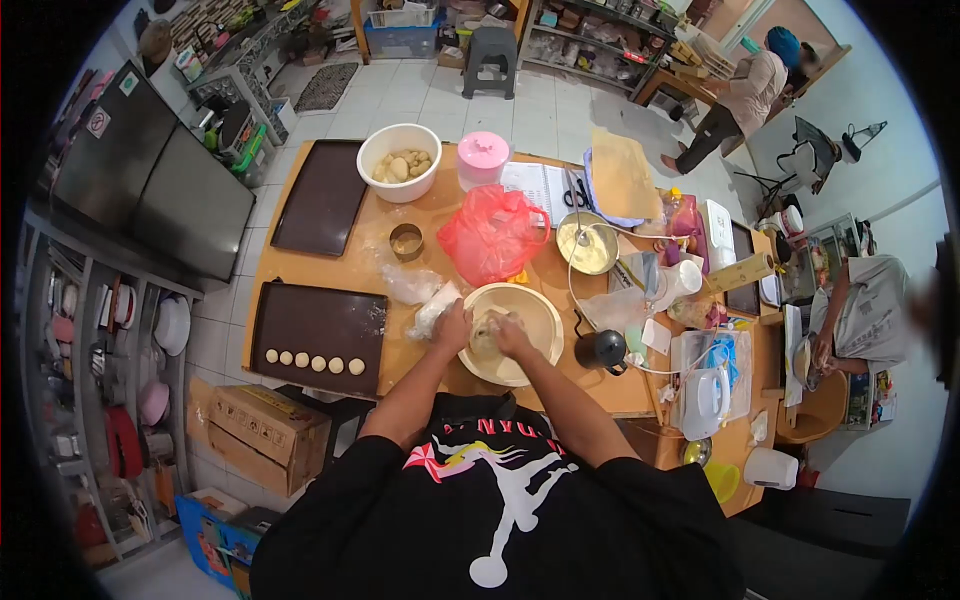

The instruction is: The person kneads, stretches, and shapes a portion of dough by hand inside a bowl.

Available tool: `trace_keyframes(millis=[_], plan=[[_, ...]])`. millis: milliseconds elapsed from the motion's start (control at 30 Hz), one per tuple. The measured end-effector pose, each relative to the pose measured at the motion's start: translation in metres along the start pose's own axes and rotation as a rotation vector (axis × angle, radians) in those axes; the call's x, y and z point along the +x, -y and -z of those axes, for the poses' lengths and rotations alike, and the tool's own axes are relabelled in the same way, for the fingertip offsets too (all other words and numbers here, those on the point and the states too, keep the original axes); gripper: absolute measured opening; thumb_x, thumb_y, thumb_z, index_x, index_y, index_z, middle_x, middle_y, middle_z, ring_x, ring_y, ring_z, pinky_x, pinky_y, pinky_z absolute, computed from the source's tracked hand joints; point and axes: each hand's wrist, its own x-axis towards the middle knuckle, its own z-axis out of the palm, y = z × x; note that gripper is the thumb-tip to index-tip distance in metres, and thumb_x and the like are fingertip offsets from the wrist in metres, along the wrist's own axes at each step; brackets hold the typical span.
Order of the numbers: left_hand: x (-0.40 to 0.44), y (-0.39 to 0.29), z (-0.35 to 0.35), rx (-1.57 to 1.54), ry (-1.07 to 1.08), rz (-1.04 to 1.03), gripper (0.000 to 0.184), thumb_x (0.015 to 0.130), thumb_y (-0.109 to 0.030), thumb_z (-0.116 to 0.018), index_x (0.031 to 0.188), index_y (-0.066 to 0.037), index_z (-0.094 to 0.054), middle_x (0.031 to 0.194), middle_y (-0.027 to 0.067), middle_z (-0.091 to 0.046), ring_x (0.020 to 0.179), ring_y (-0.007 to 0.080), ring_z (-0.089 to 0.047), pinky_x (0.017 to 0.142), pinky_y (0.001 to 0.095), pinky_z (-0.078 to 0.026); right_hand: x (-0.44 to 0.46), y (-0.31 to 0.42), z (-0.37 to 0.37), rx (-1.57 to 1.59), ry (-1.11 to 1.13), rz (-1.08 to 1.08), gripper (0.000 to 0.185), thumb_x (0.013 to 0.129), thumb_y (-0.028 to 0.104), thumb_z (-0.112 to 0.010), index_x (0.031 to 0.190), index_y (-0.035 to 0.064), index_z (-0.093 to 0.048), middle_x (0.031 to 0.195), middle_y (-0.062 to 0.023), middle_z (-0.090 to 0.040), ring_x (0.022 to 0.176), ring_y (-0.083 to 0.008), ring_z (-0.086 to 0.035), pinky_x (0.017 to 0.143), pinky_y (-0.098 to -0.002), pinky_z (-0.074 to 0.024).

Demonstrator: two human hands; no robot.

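Observation:
A cream bowl (548,318) stands at the table's front edge. Over its left rim is my left hand (454,328), closed, beside a white plastic bag (432,308); what it grips is too small to make out. My right hand (512,337) is inside the bowl, its fingers blurred by motion around something pale. Left of the bowl, a dark tray (325,325) carries a row of several round dough balls (318,364). Behind the bowl sits a red plastic bag (492,235).
A white tub (367,160) of dough pieces, a metal ring (406,242), a second dark tray (318,195), a metal bowl (588,242) and a black jug (600,350) surround the work spot. Two people stand at the right, one far back (745,95), one nearer (865,310).

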Motion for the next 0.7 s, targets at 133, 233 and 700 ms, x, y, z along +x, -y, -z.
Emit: trace_keyframes(millis=[133,233,700], plan=[[0.000,-0.002,0.001,-0.005,-0.019,0.011,0.028,0.092,-0.030,-0.049,0.109,-0.007,-0.051,0.094,0.0265,-0.064,0.091,0.0476,-0.060,0.080,0.0569,-0.045,-0.012,0.051,0.022,-0.016,0.048,-0.073,0.043,0.084,0.025,-0.056,0.124,0.0084,-0.054,0.109,-0.0249,-0.061,0.101,-0.0420,-0.058,0.089,-0.0477,-0.0457],[0.002,0.003,-0.009,-0.095,-0.086,0.062,0.028,0.092,-0.030,-0.049,0.107,-0.007,-0.051,0.094,0.0266,-0.064,0.090,0.0483,-0.060,0.079,0.0576,-0.045,-0.038,0.094,0.047,-0.190,0.233,-0.014,0.048,0.081,0.022,-0.060,0.127,0.0095,-0.052,0.106,-0.0233,-0.061,0.101,-0.0410,-0.059,0.088,-0.0480,-0.0468],[0.001,-0.001,-0.003,-0.054,-0.041,0.032,0.029,0.094,-0.029,-0.048,0.109,-0.004,-0.049,0.094,0.0290,-0.062,0.088,0.0496,-0.059,0.077,0.0585,-0.045,-0.043,0.088,0.055,-0.445,0.268,-0.013,0.020,0.083,0.018,-0.058,0.097,0.0055,-0.064,0.089,-0.0179,-0.066,0.087,-0.0342,-0.066,0.076,-0.0459,-0.0519]])
